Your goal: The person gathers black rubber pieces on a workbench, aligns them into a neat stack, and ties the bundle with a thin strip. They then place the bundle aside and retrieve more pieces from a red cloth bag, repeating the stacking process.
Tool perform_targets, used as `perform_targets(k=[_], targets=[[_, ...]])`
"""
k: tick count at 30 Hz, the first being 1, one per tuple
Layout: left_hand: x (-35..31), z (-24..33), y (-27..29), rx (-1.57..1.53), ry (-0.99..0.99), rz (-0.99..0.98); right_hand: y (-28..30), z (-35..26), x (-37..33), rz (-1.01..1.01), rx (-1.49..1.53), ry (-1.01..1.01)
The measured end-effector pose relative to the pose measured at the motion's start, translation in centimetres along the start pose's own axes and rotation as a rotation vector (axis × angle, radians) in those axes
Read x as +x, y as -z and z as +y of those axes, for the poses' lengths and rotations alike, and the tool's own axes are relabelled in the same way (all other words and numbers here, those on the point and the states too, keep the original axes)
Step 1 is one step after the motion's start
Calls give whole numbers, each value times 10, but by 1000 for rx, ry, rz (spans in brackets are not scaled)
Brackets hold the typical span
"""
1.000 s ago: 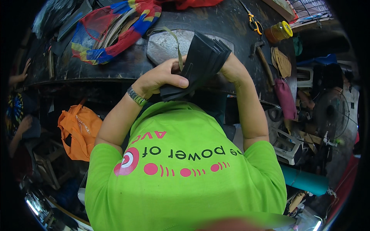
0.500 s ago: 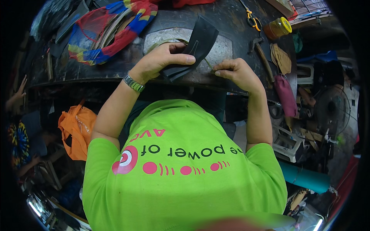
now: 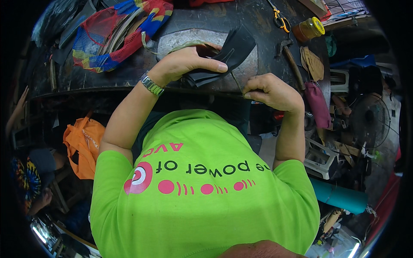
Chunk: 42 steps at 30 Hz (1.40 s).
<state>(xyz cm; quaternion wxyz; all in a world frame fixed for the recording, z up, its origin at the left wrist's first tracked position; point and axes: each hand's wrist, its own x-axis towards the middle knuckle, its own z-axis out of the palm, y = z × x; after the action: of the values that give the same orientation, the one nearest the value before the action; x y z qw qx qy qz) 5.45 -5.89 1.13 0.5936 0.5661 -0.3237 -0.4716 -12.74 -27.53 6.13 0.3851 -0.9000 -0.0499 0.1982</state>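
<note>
My left hand [image 3: 193,64] grips a stack of flat black sheet pieces [image 3: 239,46], its thumb pressed on top and its fingers mostly hidden beneath. A thin line is marked on the top piece. A narrow olive-green strip [image 3: 236,81] comes out from under the stack, and my right hand [image 3: 275,92] pinches its end near the table's front edge. On the other side, more of the green strip trails behind my left hand. Both hands are over a grey slab [image 3: 251,64] lying on the dark table [image 3: 107,82].
At the back left lies a red, blue and yellow mesh bag [image 3: 103,62] with flat pieces inside. On the right are orange-handled scissors [image 3: 282,22], a yellow-lidded jar [image 3: 308,30], a hammer [image 3: 293,64] and a maroon pouch [image 3: 317,105]. Another person's arm [image 3: 18,109] shows far left.
My right hand has moved down and right with the strip's end, and more strip shows between it and the stack. The stack has shifted slightly right and its pieces are fanned more.
</note>
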Motion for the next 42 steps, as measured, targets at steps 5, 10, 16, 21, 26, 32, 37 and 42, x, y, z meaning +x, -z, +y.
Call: perform_targets(k=[5,10,16,21,26,32,37,42], targets=[[4,-3,-1,132,-1,78,1,-10,2,69,151,126],[10,-2,-4,634,-141,97,-6,-23,10,350,181,231],[17,4,10,616,-65,-19,-26,-31,35,699,-117,319],[23,5,12,650,-135,-74,-15,-25,53,748,-298,342],[18,14,7,845,-353,-11,-4,-25,62,691,-411,371],[6,29,2,1069,-287,221,15,-20,72,595,-368,370],[3,30,0,1235,-775,374,30,-23,71,445,-168,233],[6,34,5,1355,-966,189,49,-27,73,295,-22,159]])
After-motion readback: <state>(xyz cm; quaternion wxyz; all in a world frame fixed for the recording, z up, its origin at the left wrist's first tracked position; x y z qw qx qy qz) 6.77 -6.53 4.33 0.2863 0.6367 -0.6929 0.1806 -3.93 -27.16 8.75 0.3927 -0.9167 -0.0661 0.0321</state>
